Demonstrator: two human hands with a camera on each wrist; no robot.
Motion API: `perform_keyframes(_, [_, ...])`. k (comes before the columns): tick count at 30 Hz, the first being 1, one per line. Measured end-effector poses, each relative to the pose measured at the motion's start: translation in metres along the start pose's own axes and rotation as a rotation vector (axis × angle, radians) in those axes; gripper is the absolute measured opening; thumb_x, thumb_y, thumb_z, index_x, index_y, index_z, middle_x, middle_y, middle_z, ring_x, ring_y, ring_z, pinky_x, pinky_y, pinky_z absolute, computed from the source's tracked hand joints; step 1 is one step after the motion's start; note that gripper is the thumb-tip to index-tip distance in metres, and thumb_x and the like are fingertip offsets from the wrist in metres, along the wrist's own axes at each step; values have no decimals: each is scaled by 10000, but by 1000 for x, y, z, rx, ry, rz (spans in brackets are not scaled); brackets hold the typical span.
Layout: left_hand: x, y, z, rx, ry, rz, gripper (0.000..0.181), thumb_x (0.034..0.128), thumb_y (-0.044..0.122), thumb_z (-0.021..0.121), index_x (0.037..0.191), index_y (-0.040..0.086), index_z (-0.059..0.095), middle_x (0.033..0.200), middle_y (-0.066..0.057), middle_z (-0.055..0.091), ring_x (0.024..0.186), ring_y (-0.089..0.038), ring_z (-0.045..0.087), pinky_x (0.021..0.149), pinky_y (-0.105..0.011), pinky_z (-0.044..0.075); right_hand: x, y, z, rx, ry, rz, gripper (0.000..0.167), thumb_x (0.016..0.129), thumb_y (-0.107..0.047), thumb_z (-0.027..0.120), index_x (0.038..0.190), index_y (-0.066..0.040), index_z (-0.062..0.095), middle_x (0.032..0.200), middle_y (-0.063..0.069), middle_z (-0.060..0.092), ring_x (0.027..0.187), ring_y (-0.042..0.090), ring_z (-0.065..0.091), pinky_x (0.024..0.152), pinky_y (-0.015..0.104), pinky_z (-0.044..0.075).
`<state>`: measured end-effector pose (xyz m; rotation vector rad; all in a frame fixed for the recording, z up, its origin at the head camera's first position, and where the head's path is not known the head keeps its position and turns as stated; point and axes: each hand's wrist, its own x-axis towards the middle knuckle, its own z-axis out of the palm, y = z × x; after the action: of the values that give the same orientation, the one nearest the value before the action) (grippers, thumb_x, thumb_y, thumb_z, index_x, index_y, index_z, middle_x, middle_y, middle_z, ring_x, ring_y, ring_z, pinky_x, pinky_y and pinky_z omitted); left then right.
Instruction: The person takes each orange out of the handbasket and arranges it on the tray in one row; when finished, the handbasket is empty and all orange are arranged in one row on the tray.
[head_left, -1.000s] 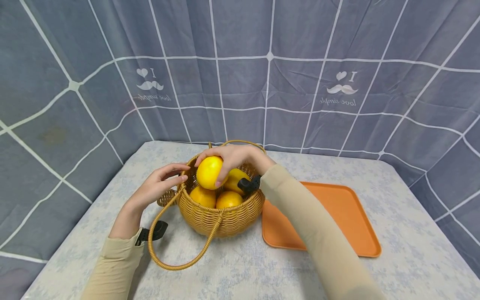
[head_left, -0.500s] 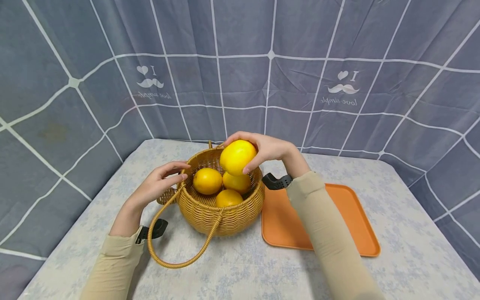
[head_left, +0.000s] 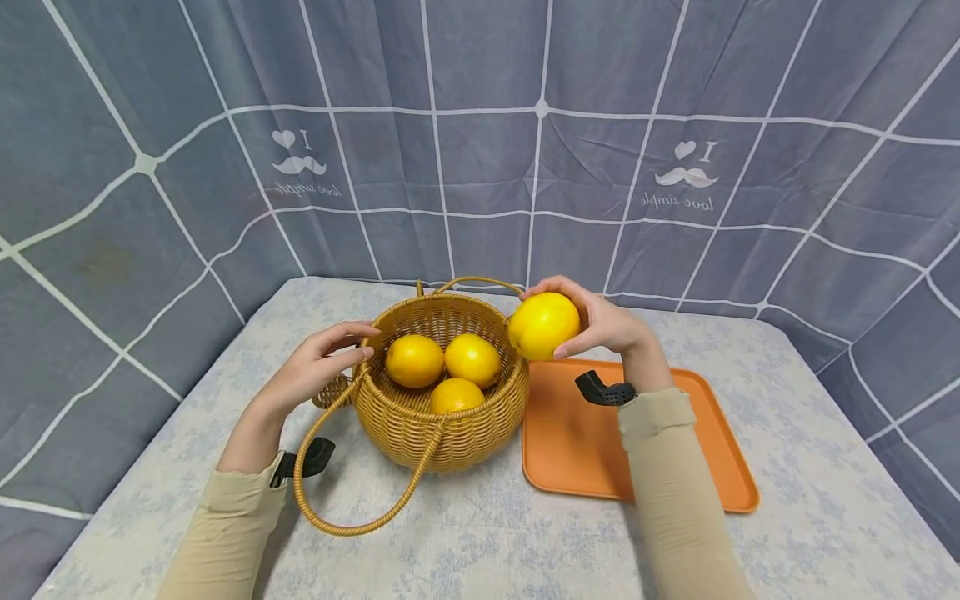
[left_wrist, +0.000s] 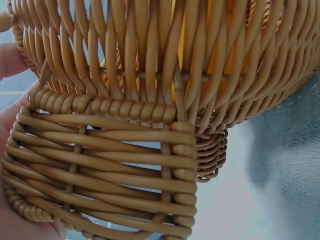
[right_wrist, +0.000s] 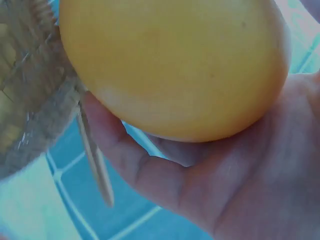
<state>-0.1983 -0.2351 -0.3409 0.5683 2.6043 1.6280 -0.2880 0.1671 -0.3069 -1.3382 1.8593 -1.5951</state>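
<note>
Fruit [head_left: 543,325] was gripped by the right hand [head_left: 604,323] beside the basket [head_left: 450,448], left hand [head_left: 315,368] loosely touching its wicker; carrying seemed underway, next needing a steady grip.

In the head view the light is bright and even, with soft shadows on the bench [head_left: 480,542] in front of the basket [head_left: 442,450]. Far to both sides of the basket, the curtain [head_left: 487,167] lines bend. The right wrist view is bluish — there the basket itself is blurred.
</note>
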Motion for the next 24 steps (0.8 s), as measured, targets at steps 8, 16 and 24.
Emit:
perform_keyframes(8, [0, 1, 0, 5, -3, 2, 369, 965, 215, 544, 1277, 19, 531, 1425, -140, 394, 1306, -344, 340, 966, -538, 318, -38, 22, -5, -20, 26, 100, 740, 691, 59, 751, 1331, -62, 398, 1310, 109, 416, 1055, 292, 512, 871, 393, 464])
perform_keyframes(16, [0, 1, 0, 8, 1, 1, 371, 965, 216, 544, 1276, 14, 531, 1428, -134, 393, 1305, -344, 339, 947, -525, 334, -55, 50, 7, 55, -8, 252, 756, 707, 15, 779, 1334, -16, 356, 1270, 139, 468, 1064, 297, 508, 875, 393, 456])
perform_keyframes(24, [2, -1, 1, 5, 5, 10, 365, 965, 197, 541, 1271, -1, 530, 1424, -144, 396, 1303, -351, 340, 960, -536, 322, -58, 71, 15, 64, -58, 344, 804, 717, -20, 782, 1344, 18, 280, 1312, 151, 377, 1087, 298, 467, 877, 379, 455])
